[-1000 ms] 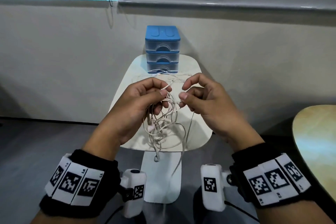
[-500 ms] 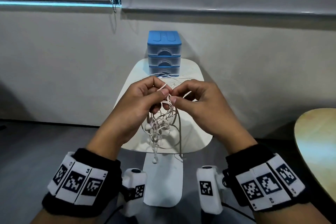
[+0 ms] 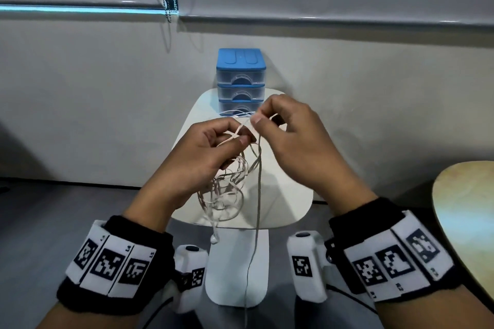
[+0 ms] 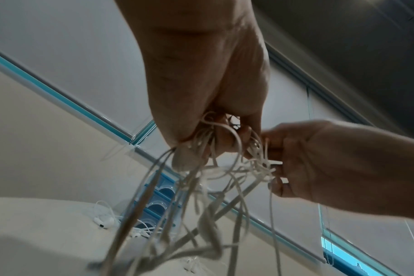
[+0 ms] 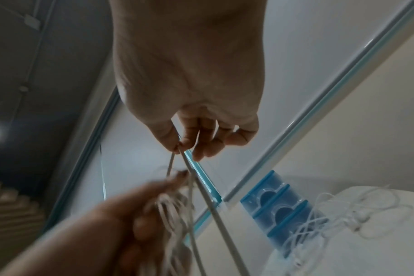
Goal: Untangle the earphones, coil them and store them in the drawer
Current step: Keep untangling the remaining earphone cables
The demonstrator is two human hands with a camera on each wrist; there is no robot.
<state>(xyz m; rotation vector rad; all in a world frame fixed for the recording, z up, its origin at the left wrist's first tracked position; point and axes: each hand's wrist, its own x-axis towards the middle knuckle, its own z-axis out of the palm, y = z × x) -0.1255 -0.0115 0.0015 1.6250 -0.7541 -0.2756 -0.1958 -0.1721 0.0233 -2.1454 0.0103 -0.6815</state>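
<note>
Since 0.5 s ago the right hand (image 3: pixel 296 141) has lifted up and to the right, away from the left hand (image 3: pixel 211 152), drawing one strand out of the earphones (image 3: pixel 227 187) tangle; hands were nearly touching before, now a short gap w/ cable stretched between them. Left hand sits centre of head view, fingers curled round the bundle, thumb pressing cable vs forefinger; most loops hang below it, one earbud dangling low-centre. Right hand, slightly above and right of centre, pinches a strand btw thumb and forefinger, other fingers loosely bent. One long strand drops straight down toward bottom centre of frame. Drawer unit (image 3: pixel 241 80), blue top, 3 clear drawers all closed, stands upper centre at the far end of the white table (image 3: pixel 291 195). More white earphones (image 5: pixel 357 214) lie on the table just in front of it.
</note>
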